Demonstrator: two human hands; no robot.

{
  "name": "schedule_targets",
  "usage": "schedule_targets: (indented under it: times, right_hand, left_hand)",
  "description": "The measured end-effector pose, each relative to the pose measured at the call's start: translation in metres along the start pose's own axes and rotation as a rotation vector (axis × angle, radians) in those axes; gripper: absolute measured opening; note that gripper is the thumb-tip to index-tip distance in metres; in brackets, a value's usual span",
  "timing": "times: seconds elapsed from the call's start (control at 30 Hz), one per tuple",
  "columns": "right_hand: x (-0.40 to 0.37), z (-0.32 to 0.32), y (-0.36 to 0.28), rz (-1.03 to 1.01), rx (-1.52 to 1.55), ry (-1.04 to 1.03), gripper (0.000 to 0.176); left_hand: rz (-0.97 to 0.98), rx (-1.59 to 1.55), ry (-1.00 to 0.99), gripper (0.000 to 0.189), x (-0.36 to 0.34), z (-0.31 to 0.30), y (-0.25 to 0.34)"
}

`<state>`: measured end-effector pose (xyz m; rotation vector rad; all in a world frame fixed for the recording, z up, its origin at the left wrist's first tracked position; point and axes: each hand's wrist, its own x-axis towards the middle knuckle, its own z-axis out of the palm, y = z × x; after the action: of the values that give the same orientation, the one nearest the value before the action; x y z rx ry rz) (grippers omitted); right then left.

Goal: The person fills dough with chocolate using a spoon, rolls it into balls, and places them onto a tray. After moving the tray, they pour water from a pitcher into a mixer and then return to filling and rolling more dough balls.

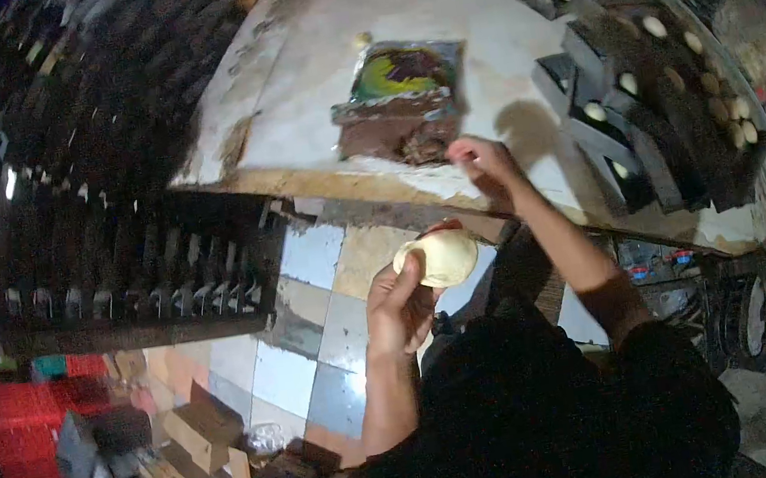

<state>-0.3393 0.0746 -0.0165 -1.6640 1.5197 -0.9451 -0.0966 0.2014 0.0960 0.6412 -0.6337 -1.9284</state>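
Note:
A round, pale yellow piece that looks like dough rests in my left hand, with the thumb pressed on its near side, above the tiled floor. My right hand is at the table's near edge, beside a brown mass in an open wrapper or tray; its fingers are drawn together, and what they hold, if anything, is too small to make out. Behind the brown mass lies a shiny sheet with a yellow-green and dark pattern.
Dark trays with several pale oval pieces stand on the right of the white table. Dark racks are at the left. Cardboard boxes and a red crate lie at the lower left.

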Motion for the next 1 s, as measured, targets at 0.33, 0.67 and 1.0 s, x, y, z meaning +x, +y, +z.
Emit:
schedule_targets:
  times: [0.33,0.67,1.0]
  right_hand:
    - [0.044,0.023,0.126,-0.156,-0.639,-0.091,0.044]
    - [0.074,0.043,0.045,-0.301,-0.858,-0.260,0.045]
    - [0.116,-0.013,0.055,-0.062,0.379,-0.599,0.021]
  left_hand:
    - [0.160,-0.021,0.330,0.050,-0.020,-0.136,0.025]
    - [0.360,0.088,0.452,0.049,0.077,-0.122,0.072]
    - [0.123,0.023,0.632,0.033,0.197,-0.115,0.010]
